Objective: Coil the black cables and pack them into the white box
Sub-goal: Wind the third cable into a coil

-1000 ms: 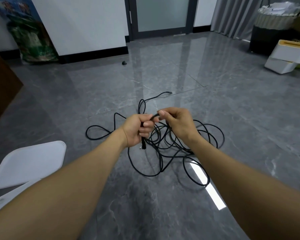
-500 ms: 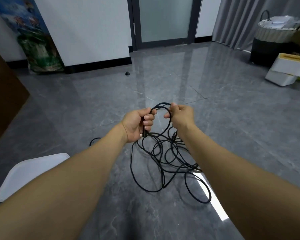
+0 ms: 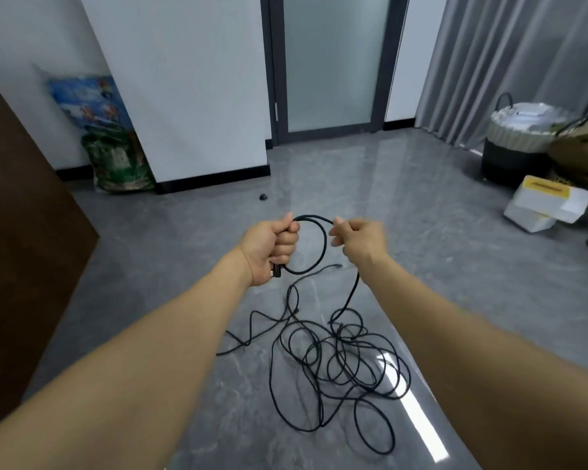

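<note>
Hands: left hand (image 3: pixel 275 244) grips first cable loop (image 3: pixel 314 245); right hand (image 3: pixel 357 244) pinches it
Risk: floor tangle (image 3: pixel 336 364) may knot when drawn

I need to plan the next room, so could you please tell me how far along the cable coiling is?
Barely begun. Done: one loop of black cable is formed between the hands. In hand: the left hand grips the connector end and the loop's base; the right hand pinches the cable at the loop's top. Left: the tangled pile on the floor is uncoiled, and the packing is not yet done.
</note>
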